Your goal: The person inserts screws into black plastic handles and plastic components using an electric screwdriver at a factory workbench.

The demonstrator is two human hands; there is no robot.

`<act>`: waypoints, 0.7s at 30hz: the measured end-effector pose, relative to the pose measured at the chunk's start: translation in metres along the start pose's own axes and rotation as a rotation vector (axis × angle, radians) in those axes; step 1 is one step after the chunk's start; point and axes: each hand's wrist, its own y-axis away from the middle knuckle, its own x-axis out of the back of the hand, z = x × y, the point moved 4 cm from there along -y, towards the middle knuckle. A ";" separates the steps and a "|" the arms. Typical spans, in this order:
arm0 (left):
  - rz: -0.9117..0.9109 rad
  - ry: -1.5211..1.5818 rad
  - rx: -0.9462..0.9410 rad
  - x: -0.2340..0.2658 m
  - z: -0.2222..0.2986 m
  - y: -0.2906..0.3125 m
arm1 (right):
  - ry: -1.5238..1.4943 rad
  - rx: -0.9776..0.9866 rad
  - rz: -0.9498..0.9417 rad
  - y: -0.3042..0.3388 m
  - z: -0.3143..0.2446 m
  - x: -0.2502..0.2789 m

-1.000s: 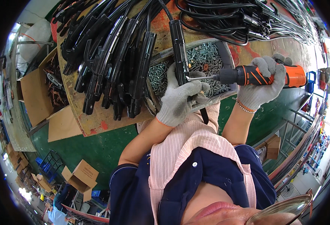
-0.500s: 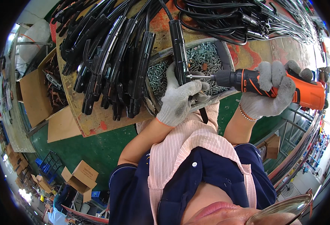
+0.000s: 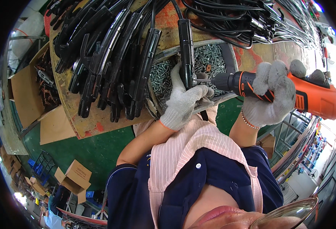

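Left hand (image 3: 182,104) clamped on a black cabled handle (image 3: 186,47), long axis fore-and-aft, over the screw tray (image 3: 231,57); right hand (image 3: 271,93) wrapped around an electric screwdriver (image 3: 313,93), bit (image 3: 203,80) pointing left toward the handle.

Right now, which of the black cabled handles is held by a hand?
The handle over the screw tray, gripped by the left hand, the power screwdriver's bit at its side; other handles lie piled, untouched.

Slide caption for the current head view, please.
Left hand holds a black handle over a tray of screws; right hand aims an orange power screwdriver at it.
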 end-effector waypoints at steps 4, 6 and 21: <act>0.006 0.016 0.003 -0.001 0.004 -0.001 | 0.003 -0.038 -0.015 -0.002 0.005 -0.001; 0.011 0.020 -0.008 -0.001 0.005 -0.002 | 0.007 -0.015 -0.023 -0.003 0.006 0.000; -0.065 -0.256 0.005 -0.029 0.082 0.048 | -0.687 -0.092 -0.152 -0.033 -0.068 0.030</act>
